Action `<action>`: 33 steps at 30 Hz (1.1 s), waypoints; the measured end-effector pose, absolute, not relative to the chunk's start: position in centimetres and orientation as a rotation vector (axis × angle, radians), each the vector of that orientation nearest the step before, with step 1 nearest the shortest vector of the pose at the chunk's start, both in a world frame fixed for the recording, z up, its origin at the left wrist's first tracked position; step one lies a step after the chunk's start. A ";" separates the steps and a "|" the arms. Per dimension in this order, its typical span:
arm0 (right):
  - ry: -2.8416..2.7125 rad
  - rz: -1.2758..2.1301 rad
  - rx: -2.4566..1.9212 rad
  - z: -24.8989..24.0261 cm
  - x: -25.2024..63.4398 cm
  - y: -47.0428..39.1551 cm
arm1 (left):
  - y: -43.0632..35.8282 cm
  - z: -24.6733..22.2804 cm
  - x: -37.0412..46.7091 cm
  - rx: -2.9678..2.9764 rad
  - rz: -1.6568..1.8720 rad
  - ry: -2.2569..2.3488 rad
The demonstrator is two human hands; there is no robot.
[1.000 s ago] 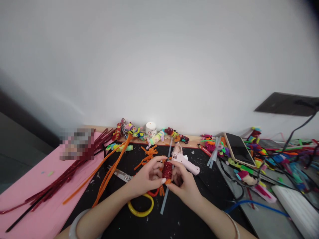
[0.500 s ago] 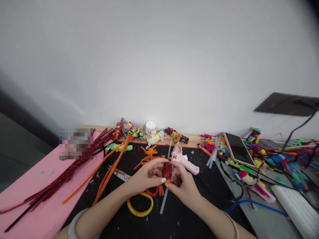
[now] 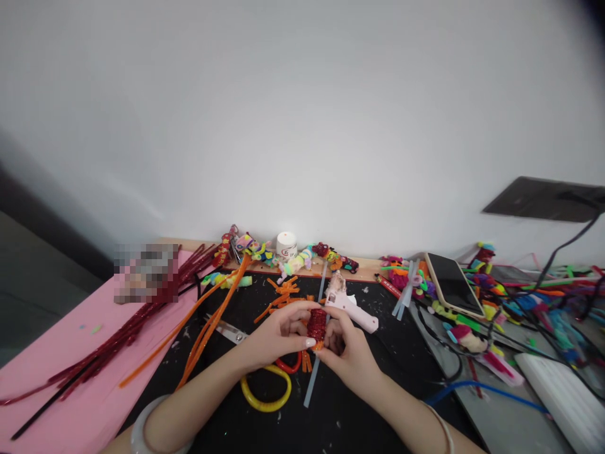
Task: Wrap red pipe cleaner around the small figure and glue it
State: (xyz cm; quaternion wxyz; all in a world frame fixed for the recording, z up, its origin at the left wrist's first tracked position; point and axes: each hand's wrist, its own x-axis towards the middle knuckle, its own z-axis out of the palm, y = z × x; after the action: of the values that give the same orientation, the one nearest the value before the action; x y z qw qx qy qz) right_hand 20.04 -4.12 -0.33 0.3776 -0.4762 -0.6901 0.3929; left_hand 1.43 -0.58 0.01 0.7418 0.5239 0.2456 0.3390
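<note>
Between both hands I hold a sparkly dark red roll of coiled pipe cleaner (image 3: 316, 325) with an orange end at the bottom. My left hand (image 3: 286, 333) pinches it from the left, thumb low near the orange part. From the right, my right hand (image 3: 344, 345) grips it with curled fingers. Just behind lies a pale pink glue gun (image 3: 353, 310). Short orange pipe cleaner pieces (image 3: 283, 293) are scattered beyond my left hand. Scissors with yellow and red handles (image 3: 266, 403) lie under my left forearm. A clear glue stick (image 3: 311, 384) runs beneath the hands.
Long red pipe cleaners (image 3: 127, 328) lie on a pink sheet (image 3: 51, 343), left. Orange ones (image 3: 212, 321) cross the black mat (image 3: 283, 435). A white tub (image 3: 286, 246) and several small figures line the wall. A phone (image 3: 454, 284), cords and colourful pipe cleaners crowd the right.
Almost nothing differs. Both hands keep their hold on the red roll in the same place, and the view has shifted very slightly.
</note>
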 end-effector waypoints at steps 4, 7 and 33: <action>-1.779 0.994 -1.202 -0.4 20.1 -4.1 | -0.5 -0.1 1.4 1.159 0.745 0.555; -1.776 1.011 -1.197 -0.5 20.1 -4.2 | -0.4 -0.1 1.4 1.159 0.744 0.565; -1.764 0.975 -1.200 -0.8 19.9 -4.1 | -0.8 -0.3 1.4 1.320 0.736 0.580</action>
State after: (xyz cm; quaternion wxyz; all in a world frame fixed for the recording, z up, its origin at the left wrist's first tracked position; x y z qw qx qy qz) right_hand 19.89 -4.13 -0.81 0.3877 -0.4715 -0.6933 0.3831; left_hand 1.45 -0.76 -0.32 0.6899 0.5904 0.2591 0.3292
